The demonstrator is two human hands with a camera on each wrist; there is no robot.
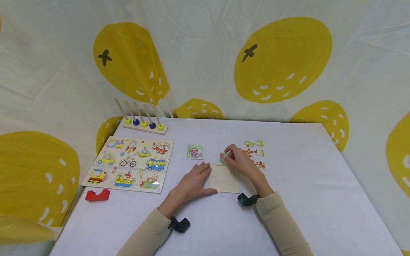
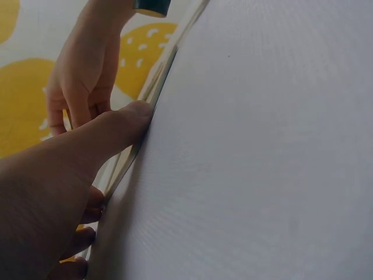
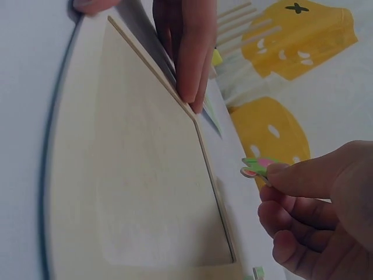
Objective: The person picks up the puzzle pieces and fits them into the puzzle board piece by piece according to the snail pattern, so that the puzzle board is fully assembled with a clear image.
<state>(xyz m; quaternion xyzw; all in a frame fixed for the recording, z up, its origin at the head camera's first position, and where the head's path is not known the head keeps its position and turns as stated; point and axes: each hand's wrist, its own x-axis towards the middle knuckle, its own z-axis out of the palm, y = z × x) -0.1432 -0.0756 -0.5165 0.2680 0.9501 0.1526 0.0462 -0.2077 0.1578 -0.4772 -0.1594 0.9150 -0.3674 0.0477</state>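
Note:
A square wooden puzzle tray (image 1: 224, 180) with a raised rim lies bare on the table between the hands. My left hand (image 1: 193, 180) rests along its left side, thumb at the near corner and fingers stretched towards the far one. Just beyond the tray's far edge, my right hand (image 1: 240, 160) pinches a green and pink jigsaw piece (image 3: 256, 164) between thumb and fingertips, raised off the table in the right wrist view. Several loose jigsaw pieces (image 1: 259, 153) in green, red and white lie right of the tray, partly hidden behind the right hand.
Behind the left hand lies a small picture card (image 1: 194, 151). Further left are a vehicle puzzle board (image 1: 128, 163), a red curved block (image 1: 97, 195) and a wooden peg stand (image 1: 144, 127) with yellow and blue beads. A fruit-patterned sheet hangs behind the table.

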